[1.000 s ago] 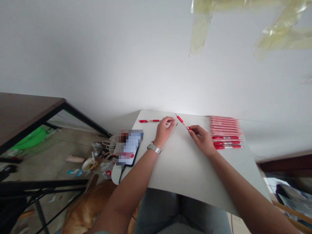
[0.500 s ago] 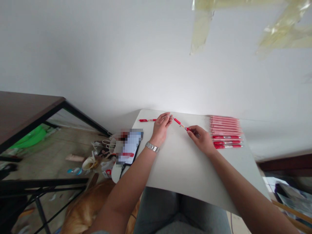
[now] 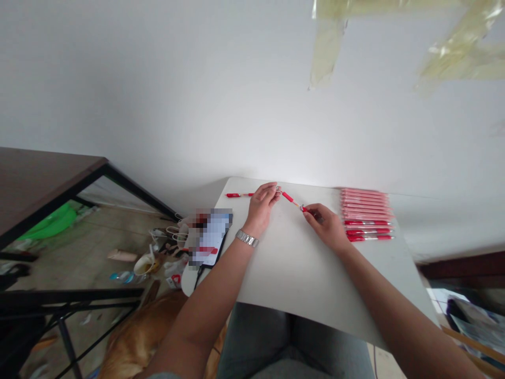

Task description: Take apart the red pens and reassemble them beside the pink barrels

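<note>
My right hand (image 3: 324,223) pinches the rear end of a red pen (image 3: 292,200) that slants up to the left above the white table (image 3: 300,268). At the pen's tip, the fingers of my left hand (image 3: 262,202) are pinched on a small part that I cannot make out. A metal watch sits on my left wrist. One more red pen (image 3: 238,195) lies on the table just left of my left hand. A row of several red pens (image 3: 366,213) lies to the right of my right hand.
A phone (image 3: 210,238) with a cable lies at the table's left edge. Cups, bottles and bags clutter the floor at the left, by a dark table (image 3: 35,184). A tan dog (image 3: 140,337) lies below the table's left side. A white wall rises behind.
My left hand has moved up from the table surface to the pen's tip. The pen has tilted lower and leftward, meeting the left fingers. My right hand has stayed nearly still.
</note>
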Available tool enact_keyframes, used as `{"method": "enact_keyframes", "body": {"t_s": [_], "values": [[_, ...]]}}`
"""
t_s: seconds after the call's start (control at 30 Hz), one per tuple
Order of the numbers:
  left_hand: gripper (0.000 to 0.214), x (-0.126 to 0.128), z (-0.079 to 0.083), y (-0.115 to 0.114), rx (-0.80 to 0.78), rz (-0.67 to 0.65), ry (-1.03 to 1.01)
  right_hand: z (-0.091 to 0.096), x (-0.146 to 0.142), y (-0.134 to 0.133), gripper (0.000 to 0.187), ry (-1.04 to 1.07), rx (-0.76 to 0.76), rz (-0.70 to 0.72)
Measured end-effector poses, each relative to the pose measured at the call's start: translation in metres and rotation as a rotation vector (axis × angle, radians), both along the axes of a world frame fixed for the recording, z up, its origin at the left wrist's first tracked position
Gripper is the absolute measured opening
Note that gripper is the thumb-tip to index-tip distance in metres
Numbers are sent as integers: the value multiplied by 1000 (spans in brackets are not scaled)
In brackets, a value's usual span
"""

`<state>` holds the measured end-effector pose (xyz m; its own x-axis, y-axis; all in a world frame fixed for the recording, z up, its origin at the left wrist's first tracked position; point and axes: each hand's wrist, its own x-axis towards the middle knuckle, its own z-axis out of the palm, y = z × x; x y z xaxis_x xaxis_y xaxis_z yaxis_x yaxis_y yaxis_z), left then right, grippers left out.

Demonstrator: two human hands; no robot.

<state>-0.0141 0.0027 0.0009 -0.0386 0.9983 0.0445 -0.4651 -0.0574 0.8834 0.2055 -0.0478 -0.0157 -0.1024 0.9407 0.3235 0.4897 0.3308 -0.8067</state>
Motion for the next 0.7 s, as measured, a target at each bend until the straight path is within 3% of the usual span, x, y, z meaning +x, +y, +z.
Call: {"method": "enact_keyframes", "body": {"t_s": [0.2, 0.47, 0.53, 0.7], "values": [[37, 1, 2, -2, 4, -7, 10, -1, 0, 0, 37, -14, 2, -2], [37, -6, -2, 5, 23, 102, 46, -4, 1, 1, 37, -7, 10, -4], [31, -8, -4, 4, 90, 128, 204, -5, 1, 1, 36, 9, 8, -14], [9, -10, -8, -2, 338, 154, 865, -5, 3, 3, 36, 107, 22, -63]]}}
